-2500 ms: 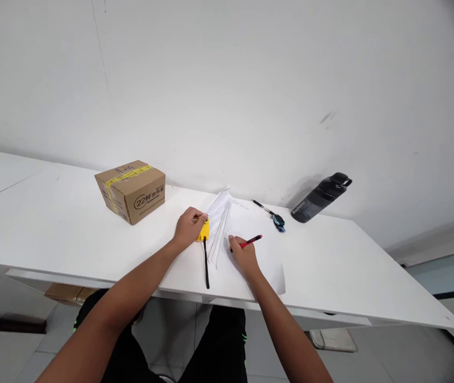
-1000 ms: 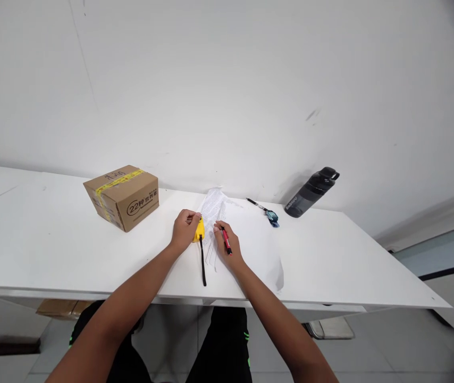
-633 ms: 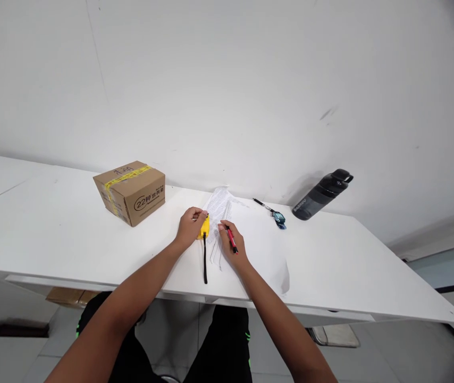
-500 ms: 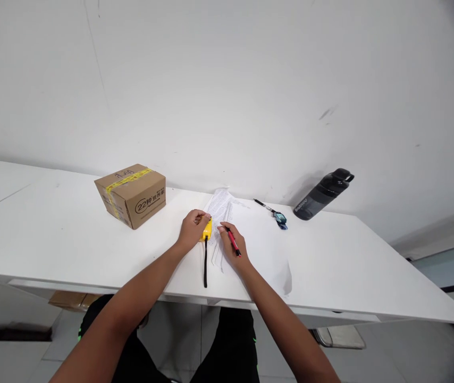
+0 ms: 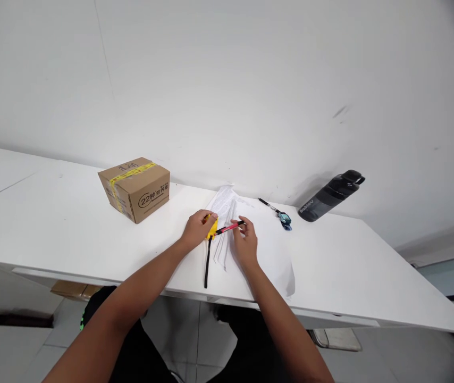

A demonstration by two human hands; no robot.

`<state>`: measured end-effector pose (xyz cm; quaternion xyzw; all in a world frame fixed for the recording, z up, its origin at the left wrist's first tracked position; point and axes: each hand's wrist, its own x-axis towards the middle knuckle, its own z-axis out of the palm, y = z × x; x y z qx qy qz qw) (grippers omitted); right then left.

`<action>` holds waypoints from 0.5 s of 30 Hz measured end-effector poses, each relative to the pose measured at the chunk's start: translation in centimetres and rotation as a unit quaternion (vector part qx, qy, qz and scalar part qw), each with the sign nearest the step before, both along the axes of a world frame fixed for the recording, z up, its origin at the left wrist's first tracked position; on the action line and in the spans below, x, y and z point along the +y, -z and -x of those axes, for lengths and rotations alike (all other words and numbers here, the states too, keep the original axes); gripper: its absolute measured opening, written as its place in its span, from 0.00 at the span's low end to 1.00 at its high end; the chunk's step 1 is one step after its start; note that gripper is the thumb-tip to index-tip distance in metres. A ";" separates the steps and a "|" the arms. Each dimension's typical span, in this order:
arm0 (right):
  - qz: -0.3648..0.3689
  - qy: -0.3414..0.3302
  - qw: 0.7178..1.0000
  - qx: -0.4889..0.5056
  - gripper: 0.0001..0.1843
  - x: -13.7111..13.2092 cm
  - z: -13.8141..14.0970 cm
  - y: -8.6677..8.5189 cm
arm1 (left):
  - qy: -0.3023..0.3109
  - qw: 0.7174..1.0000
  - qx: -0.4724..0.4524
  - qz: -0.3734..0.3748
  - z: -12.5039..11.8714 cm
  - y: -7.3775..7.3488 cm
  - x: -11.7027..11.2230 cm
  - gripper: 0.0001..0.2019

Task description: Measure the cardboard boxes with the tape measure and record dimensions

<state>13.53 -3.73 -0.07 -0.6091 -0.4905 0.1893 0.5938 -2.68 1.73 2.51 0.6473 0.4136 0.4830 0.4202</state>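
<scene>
Your left hand [image 5: 197, 229]: fingers curled narrow, gripping the compact yellow tape measure [image 5: 212, 229], its thin black strap [image 5: 208, 266] trailing toward you, at the left side of the printed white paper sheets [image 5: 223, 199]. Your right hand [image 5: 246, 239]: thumb and fingers pinching the slim red-and-black pen [image 5: 229, 227], one end aimed at the tape measure; cannot tell whether they touch.

Office-like: white desk [image 5: 330, 266] against white wall [image 5: 227, 96], printed papers [image 5: 221, 198].
</scene>
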 end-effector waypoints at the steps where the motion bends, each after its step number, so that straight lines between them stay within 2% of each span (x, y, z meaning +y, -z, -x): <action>1: 0.000 0.021 1.000 0.011 0.24 0.0 -0.3 -0.1 | -0.002 1.000 0.004 -0.002 0.0 0.0 0.0 0.16; 4: 0.018 0.065 0.996 0.055 0.26 0.3 -1.0 -0.1 | -0.007 1.000 0.014 -0.004 0.0 0.1 0.1 0.16; 7: 0.034 0.065 0.995 0.067 0.27 0.6 -1.1 0.1 | -0.005 1.000 0.017 0.008 0.0 0.2 0.1 0.16; 11: 0.040 0.045 0.998 0.034 0.25 0.6 -0.6 0.5 | 0.006 1.000 0.031 -0.004 0.1 0.1 -0.2 0.16; 15: 0.086 0.077 0.993 -0.030 0.25 0.1 -0.9 0.5 | 0.012 0.999 0.041 -0.016 0.2 -0.1 -0.5 0.16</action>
